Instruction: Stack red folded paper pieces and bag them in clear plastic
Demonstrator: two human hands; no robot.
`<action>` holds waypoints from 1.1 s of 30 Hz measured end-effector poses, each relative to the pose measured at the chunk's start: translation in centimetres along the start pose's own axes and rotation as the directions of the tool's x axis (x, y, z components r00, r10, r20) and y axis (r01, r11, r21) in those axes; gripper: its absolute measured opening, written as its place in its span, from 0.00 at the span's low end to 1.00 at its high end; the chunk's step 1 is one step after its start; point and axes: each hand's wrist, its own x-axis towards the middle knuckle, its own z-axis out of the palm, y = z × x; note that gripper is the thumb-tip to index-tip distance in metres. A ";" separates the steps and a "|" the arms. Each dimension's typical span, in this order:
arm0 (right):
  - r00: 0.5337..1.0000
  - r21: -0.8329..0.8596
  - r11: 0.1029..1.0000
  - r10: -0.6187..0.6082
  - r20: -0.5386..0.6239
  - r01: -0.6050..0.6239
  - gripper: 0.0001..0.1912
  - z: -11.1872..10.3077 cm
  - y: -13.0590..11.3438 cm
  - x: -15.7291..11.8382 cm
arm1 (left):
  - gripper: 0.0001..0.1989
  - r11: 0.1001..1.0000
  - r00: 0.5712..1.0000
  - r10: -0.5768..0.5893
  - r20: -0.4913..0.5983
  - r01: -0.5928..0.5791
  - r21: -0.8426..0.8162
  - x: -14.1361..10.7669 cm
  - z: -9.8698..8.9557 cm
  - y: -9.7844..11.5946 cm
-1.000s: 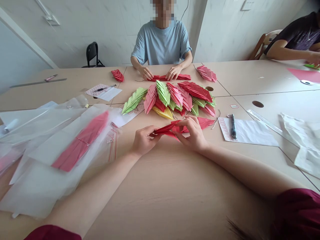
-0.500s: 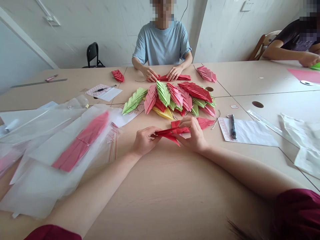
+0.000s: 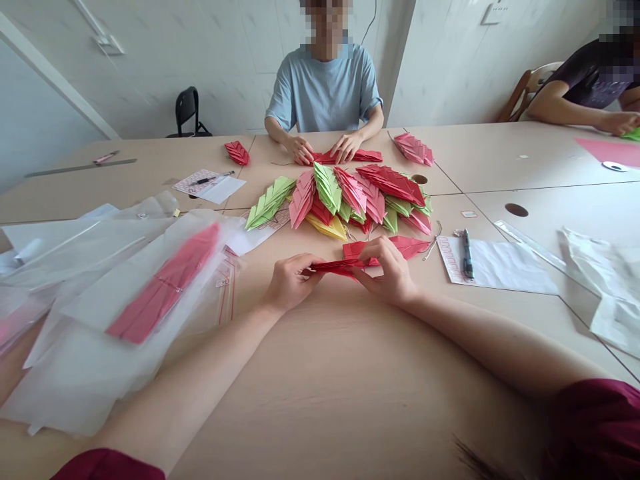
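Observation:
Between my two hands is a folded red paper piece (image 3: 336,266), held just above the table. My left hand (image 3: 294,281) pinches its left end between thumb and fingers. At its right end, my right hand (image 3: 387,272) grips it with thumb below and fingers on top. Right behind the right hand lies another red folded paper strip (image 3: 411,247) on the table. Farther back is a heap of pleated paper leaves (image 3: 327,189) in green, pink, red and yellow. Part of the held paper is hidden by my fingers.
Plastic sleeves (image 3: 95,373) with a pink folded paper (image 3: 167,287) cover the left. A pen (image 3: 467,253) lies on a white sheet (image 3: 510,267) at right, near a clear ruler (image 3: 530,245). A person in a blue shirt (image 3: 327,93) sits opposite, hands on red paper; another person sits far right.
The loose flap of red paper that hung below my right hand has been folded up against the rest. My hands stay almost in the same place.

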 end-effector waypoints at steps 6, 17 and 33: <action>0.998 0.102 0.993 0.060 0.032 -0.063 0.10 0.3 -0.2 -0.6 | 0.04 1.000 1.000 -0.020 0.002 0.020 0.013 0.1 0.0 0.1; 0.918 0.239 0.896 0.324 0.227 -0.375 0.03 0.1 -0.1 0.1 | 0.08 0.993 0.991 -0.086 0.101 0.094 -0.070 0.1 -0.1 0.0; 0.980 0.179 0.964 0.194 0.035 -0.197 0.06 0.4 -1.2 -0.3 | 0.08 0.996 0.998 -0.004 0.055 -0.001 0.089 0.2 -0.3 0.1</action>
